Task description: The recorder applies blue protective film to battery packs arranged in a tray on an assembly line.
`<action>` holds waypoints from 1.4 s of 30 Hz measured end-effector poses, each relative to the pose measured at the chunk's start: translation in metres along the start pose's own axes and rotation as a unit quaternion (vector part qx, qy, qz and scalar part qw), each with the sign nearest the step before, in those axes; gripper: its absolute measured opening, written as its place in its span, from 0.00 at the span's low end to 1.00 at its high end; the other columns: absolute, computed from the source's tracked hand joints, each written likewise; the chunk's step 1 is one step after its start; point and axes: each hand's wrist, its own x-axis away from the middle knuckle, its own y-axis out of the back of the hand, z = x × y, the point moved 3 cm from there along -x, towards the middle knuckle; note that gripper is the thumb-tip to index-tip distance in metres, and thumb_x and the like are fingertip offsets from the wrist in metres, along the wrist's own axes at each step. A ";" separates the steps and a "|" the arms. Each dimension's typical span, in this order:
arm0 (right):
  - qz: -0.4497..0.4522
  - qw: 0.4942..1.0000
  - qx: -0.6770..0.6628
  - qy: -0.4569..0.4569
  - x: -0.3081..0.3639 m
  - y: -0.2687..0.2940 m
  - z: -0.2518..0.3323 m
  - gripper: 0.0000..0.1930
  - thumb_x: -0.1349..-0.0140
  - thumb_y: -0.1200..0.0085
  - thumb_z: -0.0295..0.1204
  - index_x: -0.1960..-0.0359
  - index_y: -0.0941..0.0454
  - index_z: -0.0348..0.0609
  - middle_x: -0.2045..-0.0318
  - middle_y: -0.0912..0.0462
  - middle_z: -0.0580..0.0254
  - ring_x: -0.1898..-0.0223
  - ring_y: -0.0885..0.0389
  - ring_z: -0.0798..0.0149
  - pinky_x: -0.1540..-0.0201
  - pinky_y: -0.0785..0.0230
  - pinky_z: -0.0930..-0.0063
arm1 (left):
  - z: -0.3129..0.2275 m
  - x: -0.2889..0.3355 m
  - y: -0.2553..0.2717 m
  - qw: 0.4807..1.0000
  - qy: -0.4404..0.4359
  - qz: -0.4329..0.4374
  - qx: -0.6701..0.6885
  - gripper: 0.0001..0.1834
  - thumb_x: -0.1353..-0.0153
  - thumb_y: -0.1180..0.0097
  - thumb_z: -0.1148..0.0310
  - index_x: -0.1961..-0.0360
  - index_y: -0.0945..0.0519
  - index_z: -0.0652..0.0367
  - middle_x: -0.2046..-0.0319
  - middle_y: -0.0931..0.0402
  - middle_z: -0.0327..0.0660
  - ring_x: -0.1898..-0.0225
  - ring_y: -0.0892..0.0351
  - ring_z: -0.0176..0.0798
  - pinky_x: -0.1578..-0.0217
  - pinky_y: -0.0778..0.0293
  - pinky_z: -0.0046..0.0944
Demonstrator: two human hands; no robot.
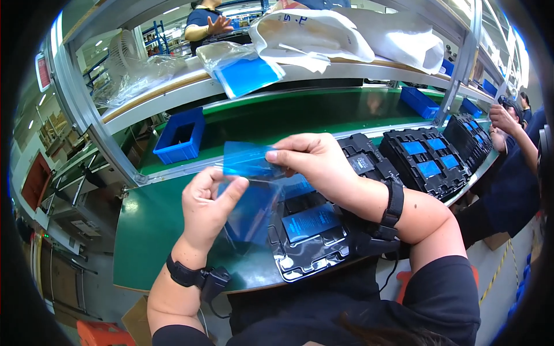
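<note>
In front of my chest, above the green bench, both hands are closed in a pinch. My right hand [316, 161] grips the edge of a small translucent blue film [239, 157] between thumb and fingers. Just left of it, my left hand [209, 202] pinches the top of a clear plastic sheet [249, 214], which hangs down over the bench. The two films overlap between the hands. Under my right forearm, a black moulded tray [314, 262] holds flat rectangular pieces faced in blue; the nearest blue-faced piece [311, 222] lies in its pocket.
Black trays [424, 158] with blue-faced pieces line the bench to the right. A blue bin [180, 135] stands behind my left hand, another blue bin [419, 102] farther right. Blue film sheets [248, 76] overhang the shelf edge. A co-worker's hand [504, 118] is at far right.
</note>
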 end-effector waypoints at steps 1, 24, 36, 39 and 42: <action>-0.021 1.000 -0.001 0.002 0.001 0.001 0.001 0.09 0.43 0.41 0.29 0.67 0.18 0.34 0.76 0.19 0.67 0.74 0.26 0.78 0.70 0.32 0.83 | 0.002 -0.001 0.002 0.999 0.033 -0.008 0.001 0.08 0.42 0.39 0.73 0.65 0.23 0.65 0.70 0.23 0.33 0.72 0.31 0.19 0.71 0.37 0.19; -0.053 0.930 0.301 -0.204 0.092 0.126 0.015 0.11 0.44 0.39 0.36 0.71 0.23 0.40 0.83 0.30 0.77 0.82 0.35 0.83 0.81 0.47 0.86 | 0.044 -0.007 0.000 0.986 0.140 0.082 -0.030 0.15 0.36 0.51 0.60 0.56 0.21 0.58 0.76 0.33 0.23 0.79 0.47 0.16 0.79 0.53 0.21; -0.028 0.921 0.275 -0.274 0.092 0.141 0.009 0.10 0.45 0.39 0.35 0.71 0.22 0.41 0.83 0.29 0.74 0.81 0.35 0.80 0.79 0.45 0.82 | 0.053 -0.003 -0.006 0.979 0.168 0.115 -0.012 0.15 0.38 0.49 0.64 0.55 0.21 0.61 0.72 0.28 0.25 0.78 0.46 0.16 0.77 0.52 0.20; -0.010 0.912 0.299 -0.280 0.089 0.138 0.010 0.10 0.46 0.39 0.35 0.71 0.22 0.41 0.83 0.29 0.73 0.82 0.34 0.79 0.79 0.45 0.82 | 0.055 -0.002 -0.003 0.978 0.166 0.124 -0.004 0.14 0.38 0.49 0.65 0.55 0.21 0.62 0.72 0.28 0.25 0.78 0.46 0.16 0.77 0.52 0.20; 0.001 0.910 0.305 -0.282 0.087 0.139 0.009 0.10 0.46 0.38 0.35 0.72 0.22 0.41 0.83 0.29 0.73 0.82 0.34 0.79 0.79 0.44 0.82 | 0.053 -0.003 -0.003 0.980 0.158 0.117 -0.012 0.14 0.38 0.48 0.65 0.55 0.21 0.62 0.72 0.28 0.25 0.78 0.46 0.16 0.76 0.51 0.20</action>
